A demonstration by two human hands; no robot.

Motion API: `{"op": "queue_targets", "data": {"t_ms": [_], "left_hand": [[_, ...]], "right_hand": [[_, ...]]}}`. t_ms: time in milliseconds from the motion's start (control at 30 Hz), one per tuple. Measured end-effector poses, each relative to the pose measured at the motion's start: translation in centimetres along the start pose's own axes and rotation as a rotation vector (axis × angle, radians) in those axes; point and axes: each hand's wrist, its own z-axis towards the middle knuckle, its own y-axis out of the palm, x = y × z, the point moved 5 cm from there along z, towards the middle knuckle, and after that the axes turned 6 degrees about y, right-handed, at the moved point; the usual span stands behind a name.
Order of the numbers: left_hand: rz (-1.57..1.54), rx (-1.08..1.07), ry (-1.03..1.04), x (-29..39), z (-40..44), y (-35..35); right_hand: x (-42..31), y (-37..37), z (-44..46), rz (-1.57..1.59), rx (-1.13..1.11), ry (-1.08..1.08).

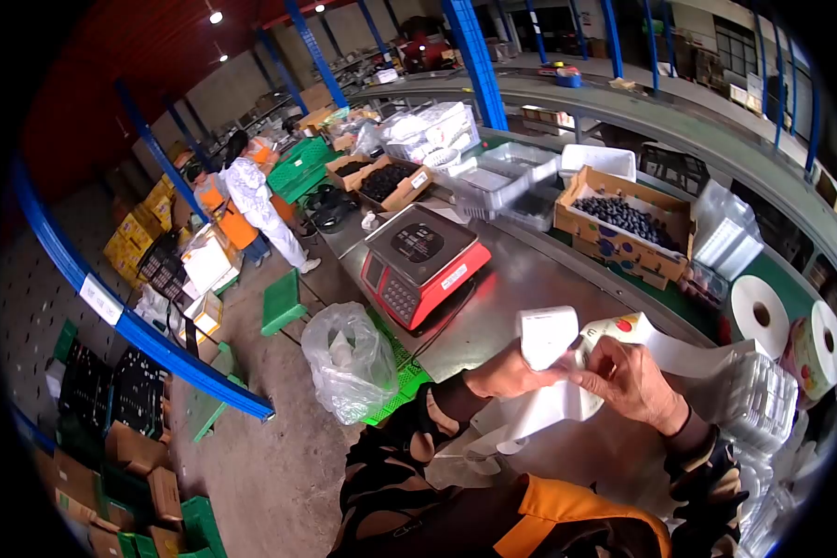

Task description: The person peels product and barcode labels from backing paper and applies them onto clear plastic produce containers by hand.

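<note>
My left hand (511, 372) is closed on a white label strip (547, 414), with a white folded or rolled piece (546, 335) of it standing up above the fingers. My right hand (634, 383) pinches the same strip close beside the left; the fingertips nearly meet. From there a length with a printed fruit picture (623, 325) curls away to the right. The loose end hangs below both hands over the metal table (530, 279). Exactly what lies between the fingertips is hidden.
A red scale (423, 265) stands ahead of my hands. Beyond it are clear plastic trays (502, 177) and a box of dark grapes (623, 223). Label rolls (761, 316) and stacked clear clamshells (755, 400) sit at right. A plastic bag (347, 363) hangs left; people (256, 205) stand farther off.
</note>
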Motion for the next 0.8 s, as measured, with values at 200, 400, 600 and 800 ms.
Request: {"op": "queue_targets", "data": {"t_ms": [200, 400, 600, 800], "left_hand": [[-0.145, -0.200, 0.037, 0.0, 1.3, 2.9], [-0.010, -0.013, 0.003, -7.3, 2.7, -1.4], [0.479, 0.639, -0.389, -17.0, 1.4, -15.4], [0.734, 0.766, 0.231, 1.3, 3.1, -9.8]], "right_hand": [[0.6, 1.1, -1.9, 0.335, -0.094, 0.207], [8.0, -2.1, -4.3, 0.996, 0.354, 0.351], [15.2, -12.1, -9.9, 1.149, 0.915, 0.224], [8.5, -11.1, -9.3, 0.869, 1.169, 0.236]]}}
